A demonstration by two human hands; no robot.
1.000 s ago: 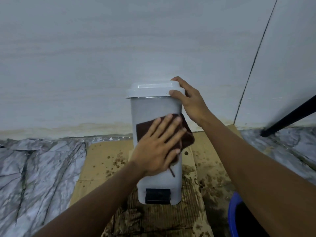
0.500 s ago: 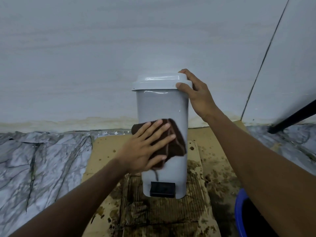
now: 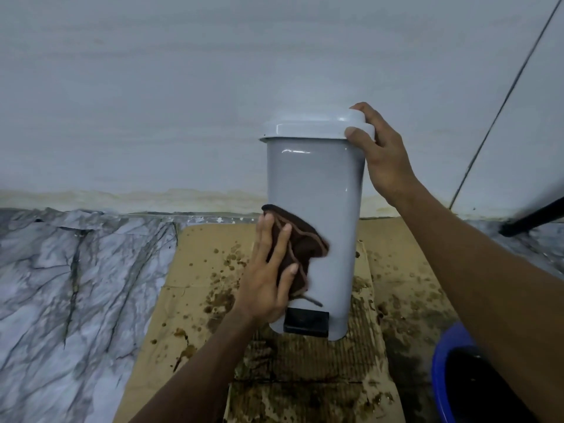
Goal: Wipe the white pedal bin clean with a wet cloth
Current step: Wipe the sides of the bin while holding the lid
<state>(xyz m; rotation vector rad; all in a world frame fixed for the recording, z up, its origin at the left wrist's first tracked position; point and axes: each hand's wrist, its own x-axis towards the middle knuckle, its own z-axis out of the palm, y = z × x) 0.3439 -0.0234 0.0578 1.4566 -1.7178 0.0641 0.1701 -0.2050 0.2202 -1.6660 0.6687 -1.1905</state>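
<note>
The tall, glossy white plastic pedal bin is standing upright on stained brown corrugated cardboard, its black pedal facing near. The left hand is pressing a dark brown cloth with straight fingers against the bin's lower left side; the right hand is clasping the right rim of the closed domed lid, thumb in front. A blue bucket is sitting near right, its inside too dark to read.

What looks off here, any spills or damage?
The cardboard under the white pedal bin is blotched with brown, wet-looking stains, darkest in front of the black pedal. A yellowish stain line runs along the wall base. The bin itself stands upright, lid down and gripped by the right hand, no visible damage.
</note>
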